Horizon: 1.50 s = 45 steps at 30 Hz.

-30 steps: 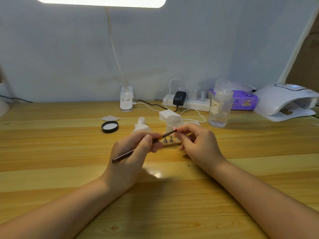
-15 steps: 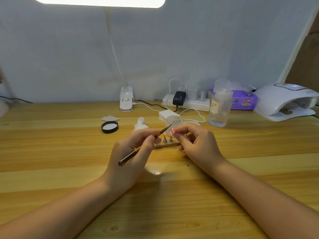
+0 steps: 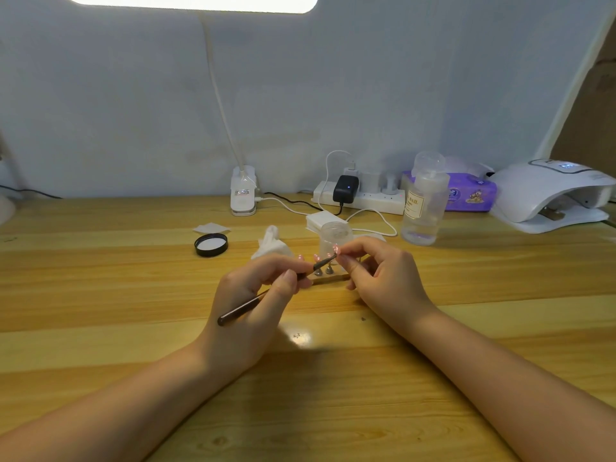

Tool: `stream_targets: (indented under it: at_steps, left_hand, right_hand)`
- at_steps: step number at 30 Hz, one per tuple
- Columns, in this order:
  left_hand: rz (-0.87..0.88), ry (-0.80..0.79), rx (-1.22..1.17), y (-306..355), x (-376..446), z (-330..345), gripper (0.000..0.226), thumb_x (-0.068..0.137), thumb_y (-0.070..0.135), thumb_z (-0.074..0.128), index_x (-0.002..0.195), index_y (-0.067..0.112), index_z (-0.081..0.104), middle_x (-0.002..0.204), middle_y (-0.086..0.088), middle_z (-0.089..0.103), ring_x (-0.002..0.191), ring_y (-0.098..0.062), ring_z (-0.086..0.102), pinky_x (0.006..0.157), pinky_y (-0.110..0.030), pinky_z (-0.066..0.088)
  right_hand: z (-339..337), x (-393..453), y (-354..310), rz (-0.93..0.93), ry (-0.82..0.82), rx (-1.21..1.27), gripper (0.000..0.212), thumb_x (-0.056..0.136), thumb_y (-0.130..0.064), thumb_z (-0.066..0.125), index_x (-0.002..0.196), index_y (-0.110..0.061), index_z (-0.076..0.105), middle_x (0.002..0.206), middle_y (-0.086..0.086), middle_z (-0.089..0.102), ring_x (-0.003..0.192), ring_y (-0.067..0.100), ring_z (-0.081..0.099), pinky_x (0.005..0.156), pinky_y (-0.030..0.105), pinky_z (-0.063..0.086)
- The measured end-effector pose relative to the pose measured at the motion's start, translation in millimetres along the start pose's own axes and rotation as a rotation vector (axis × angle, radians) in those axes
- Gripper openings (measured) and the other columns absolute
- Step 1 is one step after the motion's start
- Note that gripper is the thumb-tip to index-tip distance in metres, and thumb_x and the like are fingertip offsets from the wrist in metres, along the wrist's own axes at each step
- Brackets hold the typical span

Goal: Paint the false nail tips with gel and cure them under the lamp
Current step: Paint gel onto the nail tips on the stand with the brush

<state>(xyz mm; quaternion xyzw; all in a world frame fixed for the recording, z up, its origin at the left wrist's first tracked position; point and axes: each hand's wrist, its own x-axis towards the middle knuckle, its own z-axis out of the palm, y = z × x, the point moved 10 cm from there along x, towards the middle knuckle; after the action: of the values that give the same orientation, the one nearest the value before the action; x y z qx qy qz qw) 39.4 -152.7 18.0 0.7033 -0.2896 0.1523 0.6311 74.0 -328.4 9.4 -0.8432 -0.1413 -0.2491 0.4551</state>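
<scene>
Pink nail tip (image 3: 336, 249) pinched by right hand (image 3: 380, 275), left hand (image 3: 253, 295) gripping brush (image 3: 266, 295).

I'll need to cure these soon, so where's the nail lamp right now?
In the head view the white nail lamp sits at the far right of the wooden table, against the back wall, just right of the purple tissue pack.

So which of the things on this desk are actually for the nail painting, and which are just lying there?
For the job:
- brush, held in left hand
- pink nail tip, pinched by right hand
- wooden stand with more tips
- clear jar
- curing lamp

Lying about:
- black lid
- crumpled tissue
- power strip
- purple wipes pack
- liquid bottle
</scene>
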Motion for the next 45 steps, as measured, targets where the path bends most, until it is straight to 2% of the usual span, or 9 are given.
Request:
stream_targets:
  at_steps: [6, 10, 21, 24, 28, 33, 37, 41, 45]
  left_hand:
    - [0.010, 0.005, 0.065, -0.2, 2.2, 0.9, 0.034, 0.089, 0.034, 0.051, 0.109, 0.013, 0.068, 0.097, 0.000, 0.073, 0.093, -0.011, 0.069, 0.080, -0.025, 0.054]
    - [0.013, -0.010, 0.094, -0.5, 1.0, 1.8, 0.028, 0.089, 0.033, 0.053, 0.104, 0.018, 0.071, 0.093, -0.001, 0.074, 0.091, -0.016, 0.069, 0.082, -0.039, 0.055]
    - [0.017, 0.028, 0.071, 3.9, 0.9, -1.3, 0.032, 0.086, 0.034, 0.049, 0.101, 0.014, 0.069, 0.089, -0.004, 0.072, 0.089, -0.013, 0.069, 0.079, -0.025, 0.052]
    - [0.059, 0.005, 0.133, 8.4, 1.1, 0.9, 0.029, 0.088, 0.033, 0.050, 0.105, 0.017, 0.068, 0.090, 0.001, 0.072, 0.089, -0.012, 0.068, 0.079, -0.028, 0.053]
    - [0.136, -0.028, 0.227, 16.1, 1.9, 5.2, 0.023, 0.091, 0.030, 0.051, 0.108, 0.023, 0.066, 0.093, 0.005, 0.071, 0.089, -0.011, 0.066, 0.078, -0.021, 0.050]
    - [0.144, -0.077, 0.262, 14.7, 1.1, 8.2, 0.028, 0.091, 0.029, 0.051, 0.106, 0.016, 0.070, 0.093, -0.001, 0.071, 0.089, -0.016, 0.065, 0.076, -0.022, 0.046]
    - [0.135, -0.039, 0.269, 15.0, -0.2, 3.9, 0.026, 0.087, 0.029, 0.048, 0.096, 0.019, 0.071, 0.083, 0.008, 0.072, 0.083, -0.008, 0.065, 0.076, -0.020, 0.045]
    - [0.146, -0.019, 0.277, 18.1, 1.4, 4.1, 0.023, 0.090, 0.029, 0.050, 0.102, 0.023, 0.068, 0.088, 0.008, 0.071, 0.085, -0.005, 0.062, 0.077, -0.017, 0.044]
    - [0.144, -0.047, 0.307, 17.5, 2.1, 6.9, 0.027, 0.089, 0.032, 0.051, 0.106, 0.021, 0.070, 0.094, 0.002, 0.071, 0.089, -0.014, 0.064, 0.078, -0.022, 0.045]
  right_hand:
    - [-1.0, -0.6, -3.5, -0.013, 0.004, -0.002, 0.018, 0.089, -0.014, 0.066, 0.089, -0.031, 0.066, 0.077, -0.007, 0.066, 0.058, 0.012, 0.064, 0.055, 0.029, 0.053]
    - [-1.2, -0.7, -1.1, 0.004, 0.016, 0.011, 0.014, 0.089, -0.015, 0.066, 0.092, -0.028, 0.068, 0.075, 0.002, 0.068, 0.060, 0.024, 0.063, 0.057, 0.043, 0.053]
    - [-2.4, -2.1, -7.2, -0.006, 0.015, 0.012, 0.028, 0.091, -0.017, 0.063, 0.091, -0.045, 0.057, 0.083, 0.003, 0.067, 0.059, 0.024, 0.063, 0.053, 0.041, 0.052]
    - [-1.5, -2.1, -5.8, -0.003, 0.012, 0.010, 0.023, 0.091, -0.018, 0.063, 0.094, -0.041, 0.060, 0.086, -0.001, 0.067, 0.059, 0.025, 0.062, 0.055, 0.043, 0.053]
    - [0.4, -1.5, -3.9, -0.014, -0.001, -0.016, 0.015, 0.090, -0.019, 0.065, 0.097, -0.032, 0.066, 0.084, -0.005, 0.066, 0.059, 0.022, 0.061, 0.059, 0.044, 0.054]
    - [-1.9, -1.3, -4.2, -0.029, 0.025, -0.029, 0.013, 0.087, -0.014, 0.069, 0.092, -0.026, 0.069, 0.071, -0.007, 0.064, 0.059, 0.022, 0.060, 0.060, 0.046, 0.053]
    - [-4.2, -1.1, -4.9, -0.032, 0.045, -0.036, 0.013, 0.087, -0.013, 0.068, 0.091, -0.025, 0.070, 0.073, -0.012, 0.064, 0.059, 0.020, 0.062, 0.060, 0.043, 0.053]
    - [-3.5, -1.0, -4.8, -0.026, 0.039, -0.045, 0.010, 0.087, -0.014, 0.069, 0.092, -0.023, 0.070, 0.077, -0.012, 0.065, 0.060, 0.019, 0.063, 0.060, 0.039, 0.052]
    - [-3.1, -1.0, -5.1, -0.028, 0.031, -0.058, 0.011, 0.088, -0.015, 0.068, 0.092, -0.024, 0.070, 0.078, -0.013, 0.064, 0.062, 0.018, 0.063, 0.059, 0.036, 0.052]
